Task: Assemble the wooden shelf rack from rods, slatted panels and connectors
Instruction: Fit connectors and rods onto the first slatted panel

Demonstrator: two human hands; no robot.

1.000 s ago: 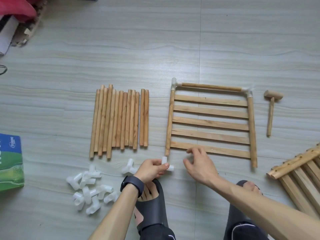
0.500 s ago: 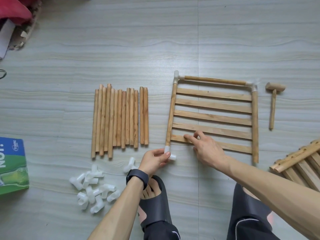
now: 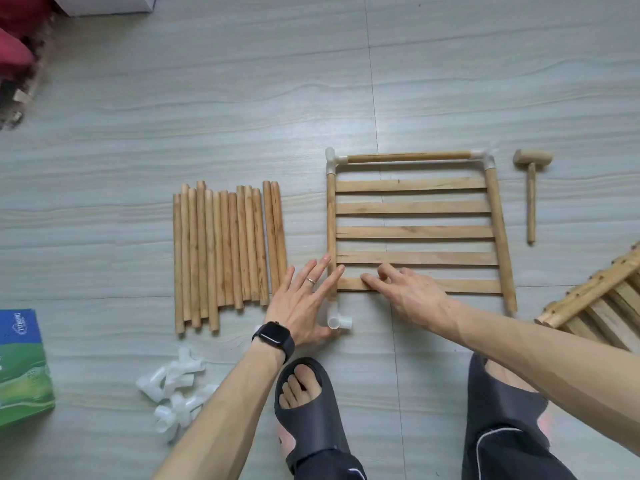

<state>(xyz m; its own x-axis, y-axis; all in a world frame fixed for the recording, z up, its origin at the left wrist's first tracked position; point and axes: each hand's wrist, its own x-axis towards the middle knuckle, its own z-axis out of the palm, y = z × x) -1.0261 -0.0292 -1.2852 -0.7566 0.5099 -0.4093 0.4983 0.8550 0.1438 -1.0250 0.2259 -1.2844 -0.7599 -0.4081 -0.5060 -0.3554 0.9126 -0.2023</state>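
A slatted wooden panel (image 3: 414, 232) lies flat on the floor, framed by a top rod (image 3: 408, 156) and two side rods, with white connectors at both top corners. A third white connector (image 3: 336, 316) sits on the near end of the left side rod (image 3: 330, 223). My left hand (image 3: 303, 303), fingers straight and spread, rests by that rod with its palm against the connector. My right hand (image 3: 410, 294) presses its fingers on the nearest slat (image 3: 460, 285). Several loose rods (image 3: 225, 251) lie in a row left of the panel.
A pile of white connectors (image 3: 176, 388) lies near my left forearm. A small wooden mallet (image 3: 531, 188) lies right of the panel. More slatted panels (image 3: 602, 299) sit at the right edge. A blue-green box (image 3: 20, 365) is at the left. My sandalled feet are below.
My left hand has let go of the white connector, now seated on the left rod's near end, and has opened flat against it. My right hand stays on the nearest slat.
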